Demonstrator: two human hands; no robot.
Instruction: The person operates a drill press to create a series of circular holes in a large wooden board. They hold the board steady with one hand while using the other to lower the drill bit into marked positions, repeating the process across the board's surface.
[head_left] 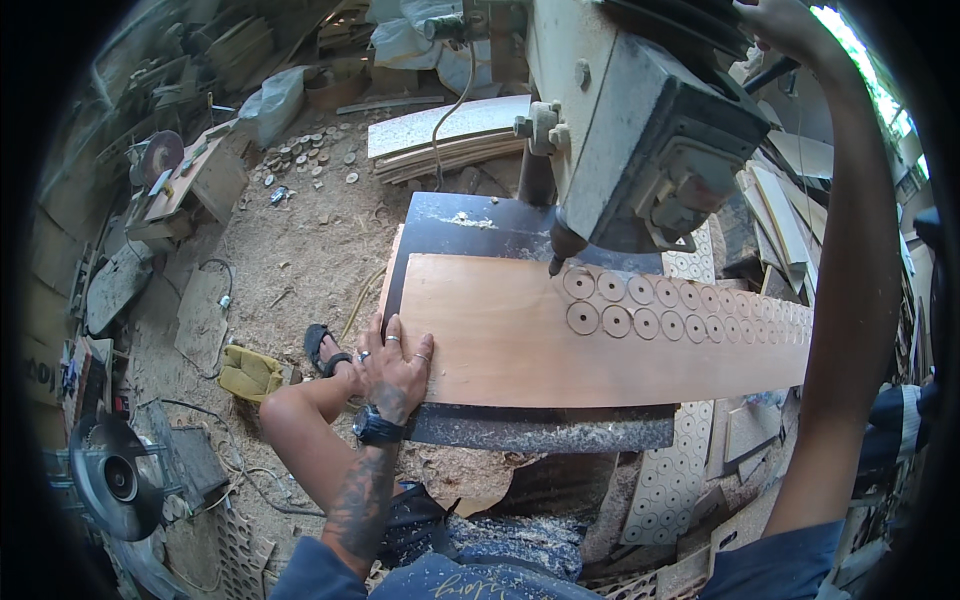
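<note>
A long, pale wooden board (pixel 500 340) lies on the dark drill press table (pixel 540 430). Two rows of round cuts, each with a centre hole, run along its right part. My left hand (pixel 393 370), wearing rings, lies with fingers stretched and apart on the board's left end. Above the board, the tip of the drill press bit (pixel 556 266) points down beside the leftmost circle of the far row. My right hand (pixel 775 28) is raised to the top right with curled fingers by the press's dark handle (pixel 770 76); the frame's edge partly cuts it off.
Stacked boards (pixel 450 135) lie behind the press, with scattered wooden discs (pixel 310 155) farther left. Sawdust covers the floor. At lower left are a fan (pixel 118 478) and loose cables (pixel 240 470). Punched panels (pixel 672 470) and offcuts crowd the right side.
</note>
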